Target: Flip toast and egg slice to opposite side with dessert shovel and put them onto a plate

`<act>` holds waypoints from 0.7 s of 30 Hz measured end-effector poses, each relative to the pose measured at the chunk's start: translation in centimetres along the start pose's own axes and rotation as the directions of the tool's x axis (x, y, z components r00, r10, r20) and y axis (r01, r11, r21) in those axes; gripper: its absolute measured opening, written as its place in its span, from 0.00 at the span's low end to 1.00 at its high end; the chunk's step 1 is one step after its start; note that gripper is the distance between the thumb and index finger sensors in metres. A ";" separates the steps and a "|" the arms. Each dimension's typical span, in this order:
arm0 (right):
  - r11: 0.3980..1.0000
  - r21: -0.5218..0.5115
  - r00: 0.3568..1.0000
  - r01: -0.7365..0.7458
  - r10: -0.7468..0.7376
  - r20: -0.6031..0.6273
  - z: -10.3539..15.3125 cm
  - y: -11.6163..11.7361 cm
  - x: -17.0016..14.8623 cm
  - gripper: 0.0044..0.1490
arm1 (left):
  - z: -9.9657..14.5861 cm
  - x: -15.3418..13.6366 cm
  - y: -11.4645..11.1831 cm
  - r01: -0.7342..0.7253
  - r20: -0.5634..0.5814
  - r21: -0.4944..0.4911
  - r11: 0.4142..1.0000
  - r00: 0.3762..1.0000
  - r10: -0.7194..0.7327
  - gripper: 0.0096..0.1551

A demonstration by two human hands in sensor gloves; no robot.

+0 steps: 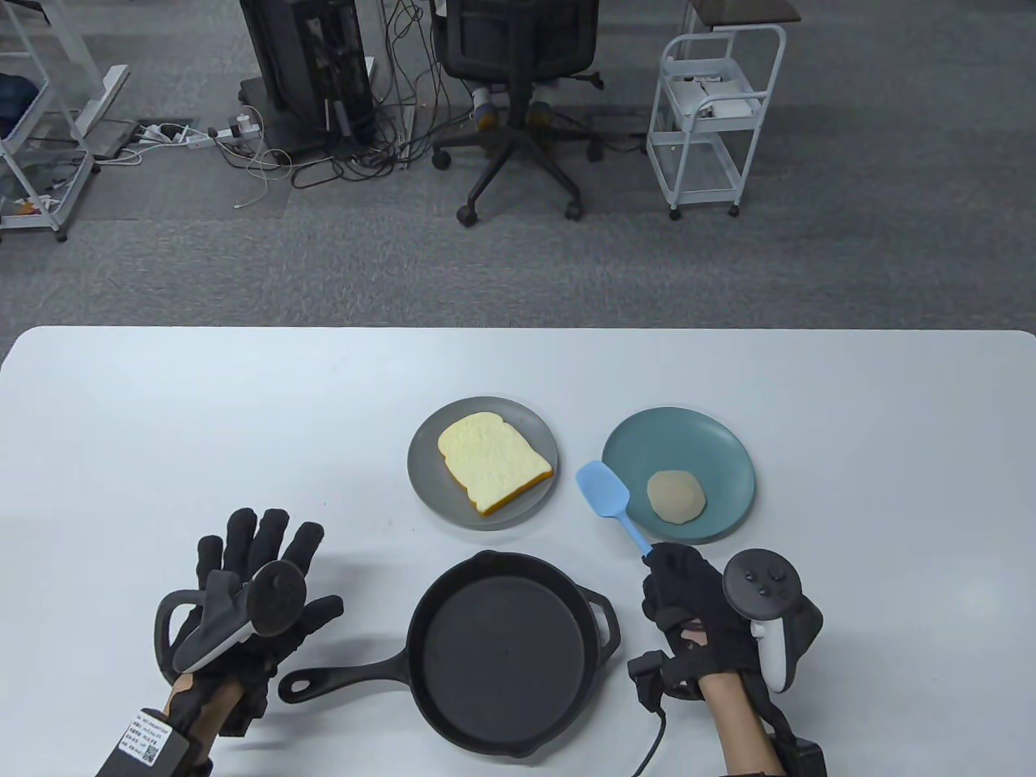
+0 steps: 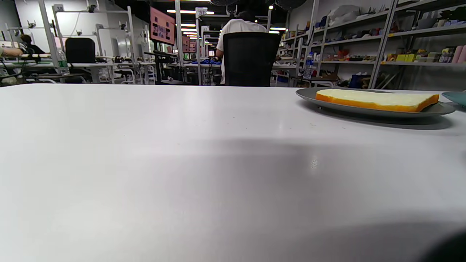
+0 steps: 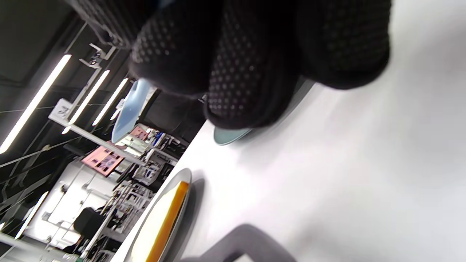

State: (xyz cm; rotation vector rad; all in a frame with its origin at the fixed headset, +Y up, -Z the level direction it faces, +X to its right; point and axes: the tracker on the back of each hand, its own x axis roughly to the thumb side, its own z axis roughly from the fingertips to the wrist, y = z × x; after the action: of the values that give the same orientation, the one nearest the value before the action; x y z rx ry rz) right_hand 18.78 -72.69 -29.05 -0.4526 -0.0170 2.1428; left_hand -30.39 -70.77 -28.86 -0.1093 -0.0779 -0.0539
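The toast [image 1: 495,463] lies on the grey plate [image 1: 422,477], the egg slice [image 1: 676,495] on the teal plate [image 1: 720,441] at its 3 o'clock. The right hand [image 1: 688,603] grips the dessert shovel [image 1: 603,490], fingers curled round its handle; the left hand [image 1: 243,599] rests spread flat on the tabletop [image 1: 162,421]. Slide the blade in low and flat beneath a slice.

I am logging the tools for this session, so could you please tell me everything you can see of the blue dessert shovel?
The dessert shovel is light blue and looks like silicone or plastic: a flat, rounded-square blade on a thin straight handle. The right hand grips the handle's near end, fingers curled round it. The blade points up and left in the table view, over the gap between the grey plate and the teal plate. Whether it touches the table is unclear.
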 end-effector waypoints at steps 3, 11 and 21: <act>0.998 -0.022 0.998 -0.051 0.050 -0.031 -1.2 0.3 0.1 0.32 | 0.0 0.0 0.0 -0.001 0.002 -0.006 1.000 1.000 0.001 0.58; 0.986 -0.028 0.963 -0.164 0.154 -0.223 -4.2 2.9 -1.5 0.32 | -0.1 0.3 -0.2 0.008 0.019 -0.028 1.000 1.000 -0.007 0.58; 0.978 -0.063 0.943 -0.197 0.172 -0.284 -4.5 3.3 -1.4 0.33 | -0.2 0.8 -0.5 0.017 0.047 -0.049 0.999 0.999 -0.015 0.58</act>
State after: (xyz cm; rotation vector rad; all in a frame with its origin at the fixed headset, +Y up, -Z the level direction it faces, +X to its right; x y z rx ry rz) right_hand 18.36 -76.38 -33.37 -0.8341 0.0903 2.2493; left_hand -29.60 -71.37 -28.92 -0.1595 -0.1244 -0.0696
